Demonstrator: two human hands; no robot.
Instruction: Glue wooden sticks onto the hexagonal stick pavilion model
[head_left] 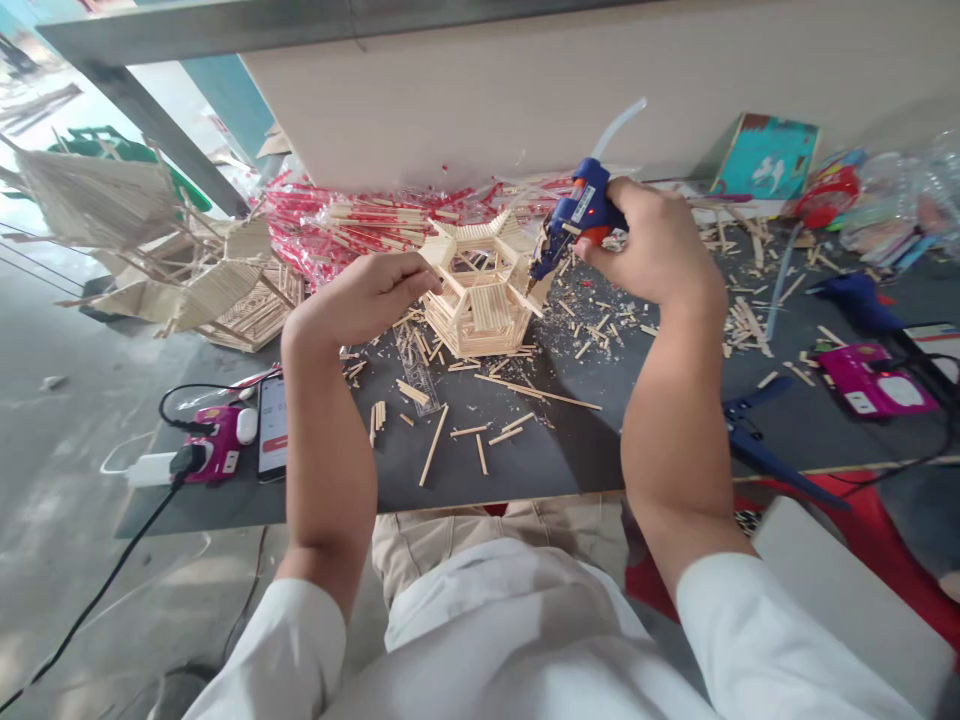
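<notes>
Apparently you're gluing, right grip clamped on the gun, left grip impossible to tell beside the model, so aim steadily next.

The many-sided model of pale wooden sticks stood upright on the tabletop, its top open in the middle. The blue glue gun, a clear stick jutting from its rear, pointed nozzle-down beside it.
</notes>
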